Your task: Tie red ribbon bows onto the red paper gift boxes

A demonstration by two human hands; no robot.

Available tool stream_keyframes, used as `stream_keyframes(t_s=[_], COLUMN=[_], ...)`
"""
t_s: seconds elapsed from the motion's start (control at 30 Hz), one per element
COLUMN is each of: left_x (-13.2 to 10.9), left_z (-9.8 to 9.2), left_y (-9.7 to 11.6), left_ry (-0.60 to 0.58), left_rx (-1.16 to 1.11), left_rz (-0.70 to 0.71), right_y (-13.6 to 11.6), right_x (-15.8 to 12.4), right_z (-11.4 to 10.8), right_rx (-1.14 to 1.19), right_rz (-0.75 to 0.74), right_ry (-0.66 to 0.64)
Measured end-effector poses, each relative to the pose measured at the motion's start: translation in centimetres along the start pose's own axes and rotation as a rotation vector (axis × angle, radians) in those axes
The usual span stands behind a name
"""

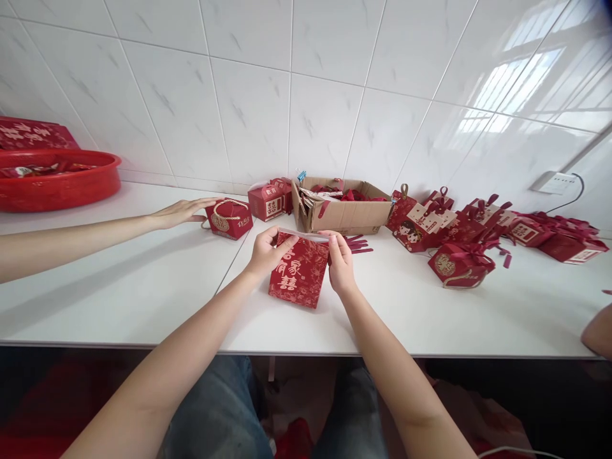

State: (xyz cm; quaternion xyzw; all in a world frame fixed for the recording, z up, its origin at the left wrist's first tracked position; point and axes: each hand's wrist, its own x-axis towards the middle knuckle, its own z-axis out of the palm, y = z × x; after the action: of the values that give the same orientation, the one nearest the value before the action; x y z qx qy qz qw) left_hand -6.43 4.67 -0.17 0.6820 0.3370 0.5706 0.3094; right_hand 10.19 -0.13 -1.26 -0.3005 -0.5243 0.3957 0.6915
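The left hand [264, 254] and the right hand [341, 264] both pinch the red packet [301, 274] along its pale top edge, above the bench [406, 319]. The present step seems to be opening or straightening this edge, so the next move probably calls for an even, gentle hold. Beyond stands a cardboard box [351, 218], and leftward another person's hand [179, 213] reaches to a red gift box [236, 222].

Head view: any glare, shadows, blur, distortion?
Head view: barred window glare on the wall tiles; soft shadow beneath the co-worker's forearm on the white table; dark below the table edge. Same view: left hand, right hand and red package show no obvious motion blur; tile lines fan outward, suggesting wide-angle distortion; top-right corner darkened.
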Motion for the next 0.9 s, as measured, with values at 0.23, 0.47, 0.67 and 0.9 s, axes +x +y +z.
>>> stream_keyframes(t_s=[0.23, 0.47, 0.67, 0.9], left_x=[-0.1, -0.1, -0.2, -0.4], left_z=[0.5, -0.4, 0.0, 0.4], left_y=[0.1, 0.5, 0.5, 0.3], left_ry=[0.050, -0.152, -0.140, -0.091], left_rx=[0.029, -0.164, -0.114, -0.013], left_rz=[0.010, -0.031, 0.022, 0.089], right_y=[-0.3, 0.0, 0.4, 0.2], right_x=[0.3, 0.5, 0.8, 0.3], right_z=[-0.3, -0.5, -1.2, -1.1], right_rx=[0.001, -0.102, -0.190, -0.316], right_rz=[0.023, -0.014, -0.064, -0.123], right_ry=[-0.094, -0.009, 0.021, 0.024])
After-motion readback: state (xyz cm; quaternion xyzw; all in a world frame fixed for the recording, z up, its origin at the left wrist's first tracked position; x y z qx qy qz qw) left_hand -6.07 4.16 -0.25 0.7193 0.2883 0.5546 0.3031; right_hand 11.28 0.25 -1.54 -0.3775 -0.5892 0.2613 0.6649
